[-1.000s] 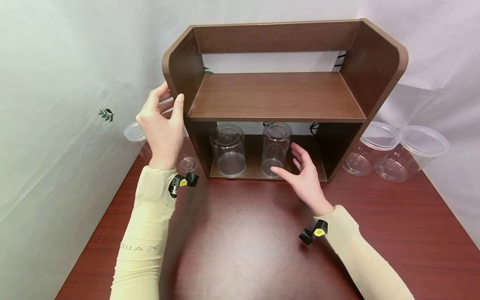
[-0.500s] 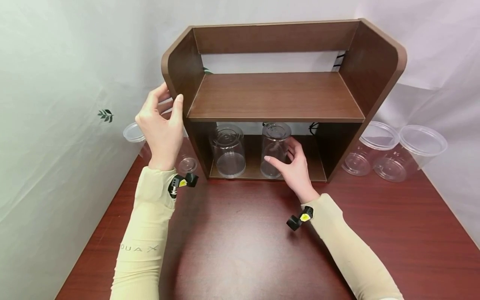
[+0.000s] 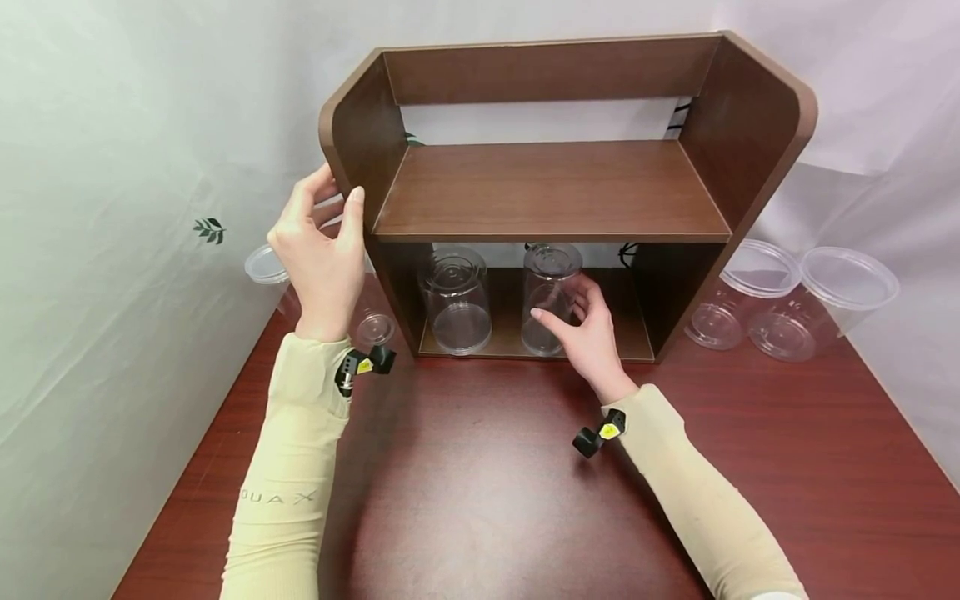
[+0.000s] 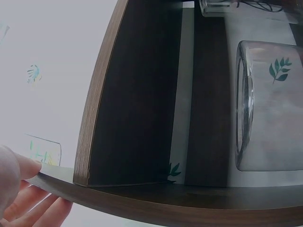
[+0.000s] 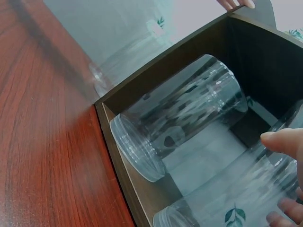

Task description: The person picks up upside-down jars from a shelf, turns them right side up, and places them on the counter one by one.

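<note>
My left hand (image 3: 321,250) grips the left side panel of a brown wooden shelf (image 3: 551,190), thumb on the panel's front edge and fingers behind it. In the left wrist view its fingertips (image 4: 59,210) lie at the outer side of the panel. Low in the shelf, my right hand (image 3: 591,333) holds a clear plastic jar (image 3: 542,287), thumb at the front and fingers round its right side. That jar stands upside down, lid end on the bottom board. To its left is a second upturned clear jar (image 3: 459,304), also visible in the right wrist view (image 5: 184,113).
Two clear jars with lids up, one nearer the shelf (image 3: 716,321) and one farther right (image 3: 783,329), stand on the red-brown table (image 3: 480,483). More clear jars (image 3: 266,265) are on the left, partly behind my left hand. White cloth (image 3: 135,125) hangs around.
My right hand has moved left and inward and closed round the right jar in the shelf. My left hand keeps its grip on the side panel.
</note>
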